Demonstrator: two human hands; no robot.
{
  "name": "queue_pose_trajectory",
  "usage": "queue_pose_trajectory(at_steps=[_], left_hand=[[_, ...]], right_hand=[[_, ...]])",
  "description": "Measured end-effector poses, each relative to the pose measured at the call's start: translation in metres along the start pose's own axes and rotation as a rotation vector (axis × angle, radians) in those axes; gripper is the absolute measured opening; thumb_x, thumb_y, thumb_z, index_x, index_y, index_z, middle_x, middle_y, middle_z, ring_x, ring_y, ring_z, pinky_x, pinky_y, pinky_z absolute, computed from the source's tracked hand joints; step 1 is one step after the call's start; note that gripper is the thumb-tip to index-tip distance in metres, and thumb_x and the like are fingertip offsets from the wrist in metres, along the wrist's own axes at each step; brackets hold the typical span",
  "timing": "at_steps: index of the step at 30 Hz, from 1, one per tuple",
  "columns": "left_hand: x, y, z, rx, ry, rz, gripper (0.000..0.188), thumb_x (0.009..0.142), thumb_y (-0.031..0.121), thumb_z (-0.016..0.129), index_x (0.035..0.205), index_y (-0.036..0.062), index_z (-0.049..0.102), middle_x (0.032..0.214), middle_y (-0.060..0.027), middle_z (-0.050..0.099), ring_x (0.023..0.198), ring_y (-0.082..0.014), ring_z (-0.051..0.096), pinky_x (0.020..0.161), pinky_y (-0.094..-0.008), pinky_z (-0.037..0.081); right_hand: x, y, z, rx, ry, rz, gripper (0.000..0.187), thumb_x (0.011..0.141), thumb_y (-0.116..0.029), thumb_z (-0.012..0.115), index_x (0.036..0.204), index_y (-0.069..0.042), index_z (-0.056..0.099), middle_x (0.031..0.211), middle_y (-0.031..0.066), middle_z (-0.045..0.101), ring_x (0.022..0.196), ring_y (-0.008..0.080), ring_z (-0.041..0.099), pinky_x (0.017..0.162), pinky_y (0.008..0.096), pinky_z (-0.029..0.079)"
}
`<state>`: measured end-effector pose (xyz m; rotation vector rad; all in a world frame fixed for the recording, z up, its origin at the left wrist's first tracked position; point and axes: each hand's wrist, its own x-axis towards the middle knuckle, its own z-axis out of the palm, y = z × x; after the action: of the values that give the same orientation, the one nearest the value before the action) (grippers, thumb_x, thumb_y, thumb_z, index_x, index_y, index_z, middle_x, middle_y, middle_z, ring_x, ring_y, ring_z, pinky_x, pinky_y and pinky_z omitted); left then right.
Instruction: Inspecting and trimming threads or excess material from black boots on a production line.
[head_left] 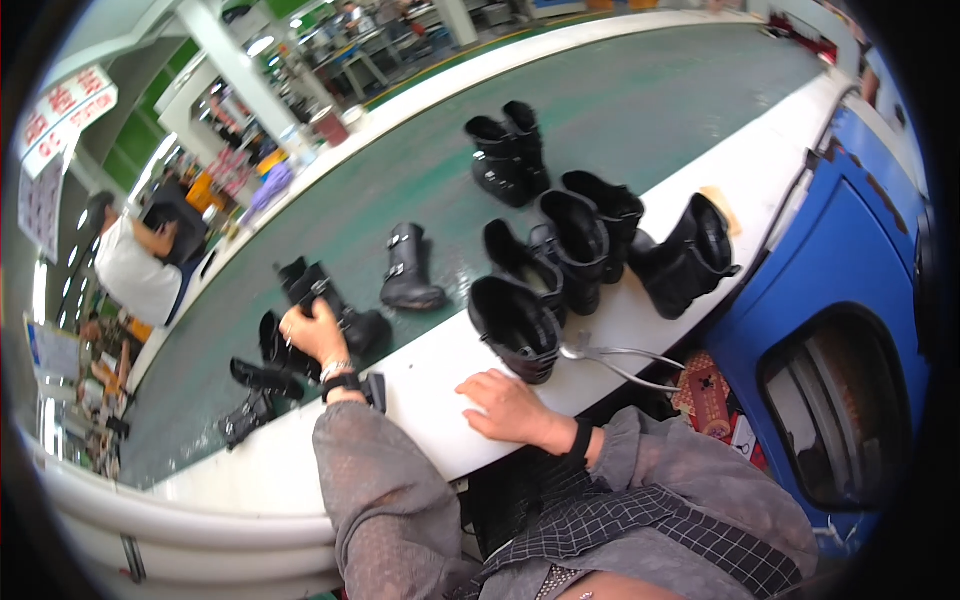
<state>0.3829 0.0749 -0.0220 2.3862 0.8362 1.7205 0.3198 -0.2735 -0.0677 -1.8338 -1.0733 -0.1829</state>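
Steady buckled black boot [345,310] with curled left hand [317,332] (cannot tell if gripping); brace spread right hand [508,406] on surface [412,395], right of boot.

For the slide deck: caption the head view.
Left hand at a black boot, right hand on the white ledge, more boots nearby.

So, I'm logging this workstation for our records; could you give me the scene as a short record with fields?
Left hand: at the left boots, grip unclear
Right hand: resting on the white border, nothing visible in it
Right boots: black, clustered
Lone boot: black, buckled, on the green surface
Metal tool: two-handled, beside the right boots
Co-worker: white top, far left
Right side: blue machine
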Motion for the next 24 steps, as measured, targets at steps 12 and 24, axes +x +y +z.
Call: queue_pose_trajectory(at_steps=[12, 24], left_hand=[[0.019, 0.014, -0.010, -0.178, -0.066, -0.405, 0.042, 0.066, 0.028, 0.080, 0.094, -0.0002, 0.067, 0.091, -0.0210, 0.070, 0.086, -0.0388, 0.068, 0.077, -0.0437, 0.052], [0.006, 0.040, -0.029, 0.142, 0.095, -0.272, 0.091, 0.064, 0.011, 0.070, 0.146, 0.0081, 0.029, 0.146, -0.0219, 0.035, 0.138, -0.0402, 0.030, 0.111, -0.0512, 0.025]], right_hand=[[-0.003, 0.003, 0.003, -0.019, -0.015, 0.001, 0.031, 0.078, -0.019, 0.065, 0.106, -0.005, 0.064, 0.103, 0.0090, 0.064, 0.096, 0.0277, 0.059, 0.083, 0.0381, 0.050], [-0.004, 0.009, 0.012, 0.073, -0.061, -0.001, 0.031, 0.078, -0.016, 0.062, 0.107, -0.005, 0.060, 0.103, 0.0106, 0.061, 0.099, 0.0299, 0.057, 0.087, 0.0404, 0.048]])
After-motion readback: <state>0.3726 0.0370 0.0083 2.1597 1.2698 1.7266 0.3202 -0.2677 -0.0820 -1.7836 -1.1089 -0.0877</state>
